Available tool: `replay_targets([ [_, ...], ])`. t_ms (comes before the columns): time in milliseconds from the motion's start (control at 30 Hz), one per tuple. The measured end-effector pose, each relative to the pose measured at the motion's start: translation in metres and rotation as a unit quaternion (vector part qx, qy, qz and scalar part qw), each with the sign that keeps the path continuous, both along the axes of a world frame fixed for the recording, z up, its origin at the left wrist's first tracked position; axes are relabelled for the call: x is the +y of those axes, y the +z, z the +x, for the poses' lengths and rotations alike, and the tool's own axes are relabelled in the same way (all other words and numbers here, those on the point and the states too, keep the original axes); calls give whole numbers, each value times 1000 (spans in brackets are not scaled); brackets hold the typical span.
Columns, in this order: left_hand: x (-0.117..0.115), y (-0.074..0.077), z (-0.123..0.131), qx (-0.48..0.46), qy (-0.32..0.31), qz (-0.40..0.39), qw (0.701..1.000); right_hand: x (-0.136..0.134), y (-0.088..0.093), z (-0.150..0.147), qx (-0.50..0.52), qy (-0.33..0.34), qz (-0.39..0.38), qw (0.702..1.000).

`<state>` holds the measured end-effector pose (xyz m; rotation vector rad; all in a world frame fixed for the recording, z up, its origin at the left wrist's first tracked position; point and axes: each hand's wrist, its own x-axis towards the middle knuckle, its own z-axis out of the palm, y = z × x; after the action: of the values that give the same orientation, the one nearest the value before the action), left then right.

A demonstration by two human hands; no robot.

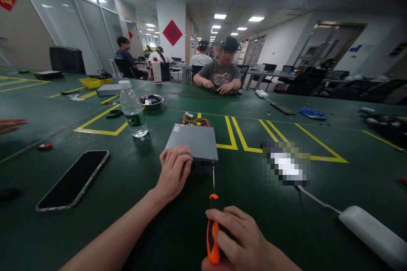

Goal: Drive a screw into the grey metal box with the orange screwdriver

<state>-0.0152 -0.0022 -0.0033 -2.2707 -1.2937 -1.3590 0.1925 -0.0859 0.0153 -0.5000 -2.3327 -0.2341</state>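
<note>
A grey metal computer power supply (197, 137) lies flat on the green table, its bundle of coloured cables (199, 121) behind it. My left hand (174, 169) grips its near left corner, fingers curled over the top and thumb hidden. In my right hand (235, 237) is an orange and black screwdriver (212, 235), held by the handle. Its thin shaft points away from me, and the tip meets the near face of the power supply close to the right corner. Whether the tip sits in a screw is too small to tell.
A water bottle (132, 112) stands left of the power supply, near a metal bowl (151, 101) of dark parts. Far left lies a phone (74, 180); right, a blurred-out device (286, 165) with a cable to a white power bank (372, 233). Another person (222, 72) works opposite.
</note>
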Motion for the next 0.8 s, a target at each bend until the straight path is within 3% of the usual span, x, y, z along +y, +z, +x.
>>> replay_targets([
  [167,1,2,1,61,44,-25,997,-2,4,1,-96,-25,-55,994],
  [367,0,1,2,64,59,-48,995,-1,-4,0,17,7,-10,1000],
  [567,1,0,6,52,73,-47,995,-3,1,-1,-53,-6,-68,996],
  [700,3,-1,7,45,76,-48,995,-2,-4,-5,-2,-1,-29,1000],
  [800,3,-1,7,43,79,-51,995,-2,-7,-6,17,-5,-52,998],
])
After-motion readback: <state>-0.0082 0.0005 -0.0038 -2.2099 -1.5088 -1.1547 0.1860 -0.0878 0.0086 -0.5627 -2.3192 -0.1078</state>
